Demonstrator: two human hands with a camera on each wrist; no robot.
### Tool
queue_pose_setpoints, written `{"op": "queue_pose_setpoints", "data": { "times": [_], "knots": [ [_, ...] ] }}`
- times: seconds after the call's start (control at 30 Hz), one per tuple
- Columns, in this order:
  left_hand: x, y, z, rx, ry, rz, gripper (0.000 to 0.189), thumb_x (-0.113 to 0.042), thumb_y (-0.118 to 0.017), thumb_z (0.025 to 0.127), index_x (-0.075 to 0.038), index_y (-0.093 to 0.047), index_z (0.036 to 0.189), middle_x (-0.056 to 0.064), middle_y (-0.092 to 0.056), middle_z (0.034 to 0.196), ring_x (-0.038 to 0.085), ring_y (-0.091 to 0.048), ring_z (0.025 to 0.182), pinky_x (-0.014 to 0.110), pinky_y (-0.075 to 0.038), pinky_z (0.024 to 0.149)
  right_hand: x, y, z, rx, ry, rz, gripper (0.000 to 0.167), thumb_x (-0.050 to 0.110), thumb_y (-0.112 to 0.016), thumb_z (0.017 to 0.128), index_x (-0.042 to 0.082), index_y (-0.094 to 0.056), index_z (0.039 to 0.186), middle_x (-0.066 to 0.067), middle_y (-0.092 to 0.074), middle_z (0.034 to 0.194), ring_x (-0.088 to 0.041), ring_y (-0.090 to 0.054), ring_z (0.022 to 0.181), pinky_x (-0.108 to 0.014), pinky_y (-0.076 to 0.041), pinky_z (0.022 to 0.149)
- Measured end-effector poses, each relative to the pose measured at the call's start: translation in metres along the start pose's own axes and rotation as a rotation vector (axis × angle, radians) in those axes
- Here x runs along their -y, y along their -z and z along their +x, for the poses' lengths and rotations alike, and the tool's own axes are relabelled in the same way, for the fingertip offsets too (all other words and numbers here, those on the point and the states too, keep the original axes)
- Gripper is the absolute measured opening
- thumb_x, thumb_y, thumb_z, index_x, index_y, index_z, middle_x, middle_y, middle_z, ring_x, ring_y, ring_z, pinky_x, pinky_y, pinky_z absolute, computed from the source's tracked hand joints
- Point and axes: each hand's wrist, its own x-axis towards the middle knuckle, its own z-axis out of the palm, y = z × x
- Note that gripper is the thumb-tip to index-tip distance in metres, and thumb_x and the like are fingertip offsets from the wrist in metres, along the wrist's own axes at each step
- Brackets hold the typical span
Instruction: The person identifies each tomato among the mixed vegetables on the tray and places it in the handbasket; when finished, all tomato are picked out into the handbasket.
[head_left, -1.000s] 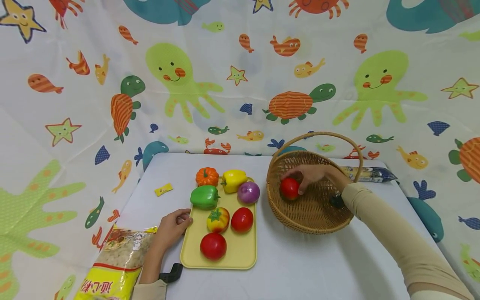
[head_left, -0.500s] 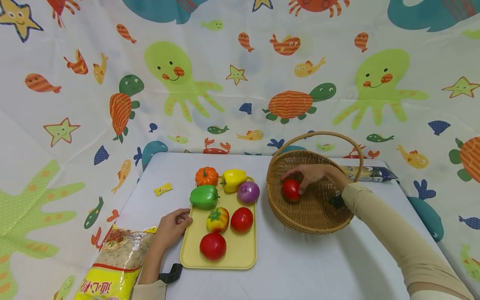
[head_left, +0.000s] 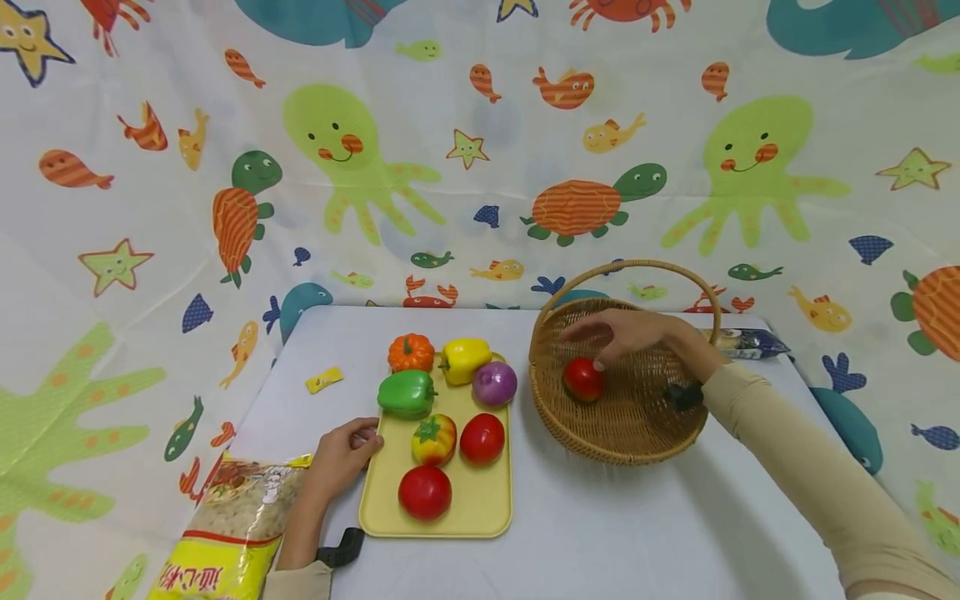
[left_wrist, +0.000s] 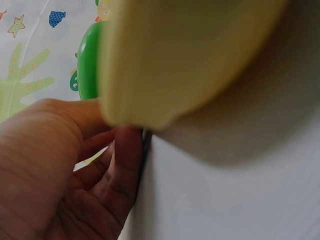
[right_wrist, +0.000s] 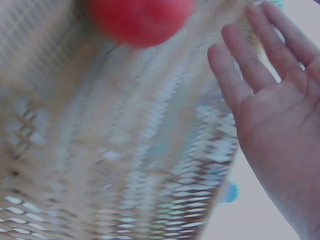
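Note:
In the wicker basket (head_left: 622,437) lies a shiny red tomato-like toy (head_left: 582,380). My right hand (head_left: 626,332) hovers just above it with spread, extended fingers. In the right wrist view the palm faces the basket and holds nothing, and the red tomato-like toy (right_wrist: 142,17) is apart from the fingertips. My left hand (head_left: 345,454) grips the left rim of a yellow tray (head_left: 480,512). The left wrist view shows the thumb against the edge of the tray (left_wrist: 150,75) and fingers curled beneath it.
On the tray are two red tomato-like toys (head_left: 425,492), a yellow-red fruit (head_left: 434,440), a green pepper (head_left: 407,394), yellow pepper (head_left: 465,361), purple onion (head_left: 494,383) and orange pumpkin (head_left: 411,353). A pasta bag (head_left: 232,525) lies left, a yellow packet (head_left: 324,380) behind, another package (head_left: 750,342) behind the basket.
My right hand has let go of the red tomato-like toy in the basket; its fingers have opened and lifted up off it. The left hand stays at the tray's rim.

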Motion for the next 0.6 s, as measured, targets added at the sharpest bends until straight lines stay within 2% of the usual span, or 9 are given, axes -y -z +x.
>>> {"op": "queue_pose_setpoints", "data": {
  "times": [0.17,0.3,0.4,0.5,0.6],
  "knots": [
    [0.002,0.0,0.001,-0.001,0.001,0.0,0.038,-0.024,-0.067,0.095,-0.005,-0.063,0.128,0.003,-0.063,0.097,0.017,-0.057,0.079,0.027,-0.049,0.065,0.041,-0.006,-0.017,-0.162,0.022,-0.04,0.058,0.021,-0.073,0.091,0.01,-0.051,0.143,-0.011,-0.051,0.143,-0.03,-0.047,0.132,-0.047,-0.04,0.103],
    [0.003,0.002,-0.001,-0.013,0.008,0.013,0.037,-0.023,-0.067,0.096,-0.005,-0.064,0.128,0.002,-0.063,0.096,0.016,-0.056,0.08,0.027,-0.048,0.066,0.07,-0.024,-0.03,-0.311,0.065,-0.014,0.056,0.023,-0.074,0.091,0.012,-0.054,0.141,-0.011,-0.054,0.14,-0.026,-0.05,0.129,-0.046,-0.041,0.102],
    [0.002,0.003,-0.001,-0.015,0.004,0.016,0.037,-0.023,-0.067,0.096,-0.004,-0.063,0.127,0.002,-0.063,0.096,0.016,-0.056,0.08,0.027,-0.048,0.065,0.089,-0.048,-0.042,-0.424,0.125,-0.015,0.058,0.019,-0.076,0.089,0.013,-0.054,0.141,-0.008,-0.053,0.141,-0.023,-0.049,0.13,-0.045,-0.041,0.102],
    [0.001,0.002,-0.001,-0.005,-0.003,0.013,0.037,-0.023,-0.067,0.096,-0.004,-0.063,0.128,0.003,-0.063,0.097,0.016,-0.056,0.08,0.027,-0.049,0.065,0.105,-0.081,-0.05,-0.537,0.183,-0.016,0.062,0.016,-0.08,0.086,0.015,-0.053,0.142,-0.004,-0.052,0.142,-0.024,-0.049,0.13,-0.04,-0.042,0.102],
    [0.001,0.001,0.0,-0.002,-0.003,0.015,0.038,-0.023,-0.067,0.096,-0.004,-0.063,0.128,0.002,-0.063,0.097,0.016,-0.056,0.08,0.027,-0.049,0.065,0.118,-0.119,-0.049,-0.597,0.26,0.043,0.068,0.01,-0.081,0.083,0.012,-0.05,0.144,-0.007,-0.05,0.144,-0.028,-0.047,0.131,-0.038,-0.04,0.103]
  ]
}}
